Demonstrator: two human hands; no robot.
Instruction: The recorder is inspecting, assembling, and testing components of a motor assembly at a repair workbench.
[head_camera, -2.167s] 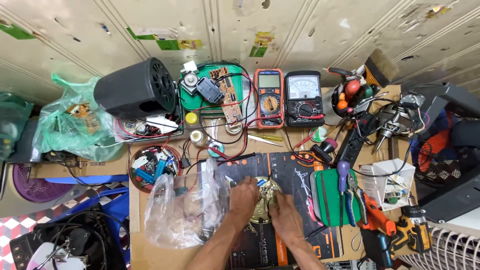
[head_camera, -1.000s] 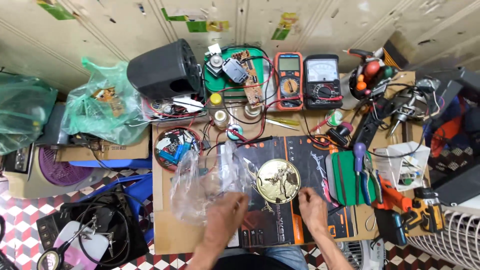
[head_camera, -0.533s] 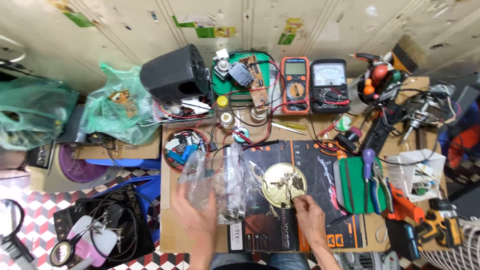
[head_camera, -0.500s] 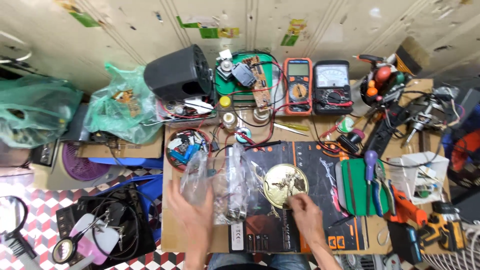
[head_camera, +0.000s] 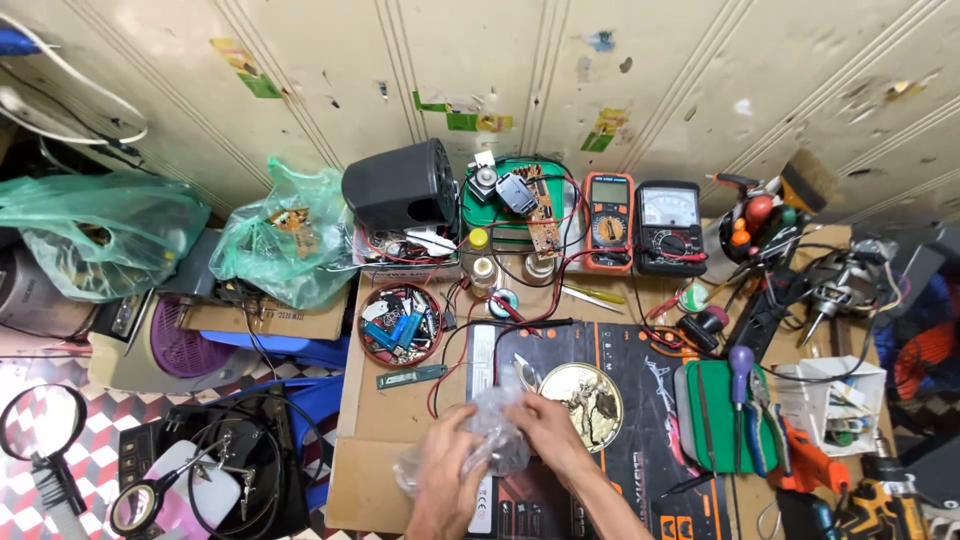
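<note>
A crumpled clear plastic bag (head_camera: 490, 435) is gripped between both hands at the near edge of the workbench, over the left part of a black work mat (head_camera: 600, 420). The left hand (head_camera: 447, 480) is closed around the bag's lower left side, and the right hand (head_camera: 543, 435) is closed on its upper right side, with the fingers curled into the plastic. What the bag contains cannot be told through the bunched film. Just to the right of the right hand, a round brass-coloured disc (head_camera: 582, 393) with a dark figure on it lies on the mat, apart from the bag. A cardboard sheet (head_camera: 375, 440) is seen under the mat and to the left of the hands, and a small green circuit strip (head_camera: 412, 376) lies on it. Farther back, a round red-rimmed tray (head_camera: 400, 322) holding small parts is placed near a black speaker housing (head_camera: 400, 186). An orange digital multimeter (head_camera: 608, 220) and a black analogue meter (head_camera: 670, 214) are stood side by side against the wall. A green case (head_camera: 712, 420) with a purple-handled screwdriver (head_camera: 740, 375) on it lies at the right of the mat.
</note>
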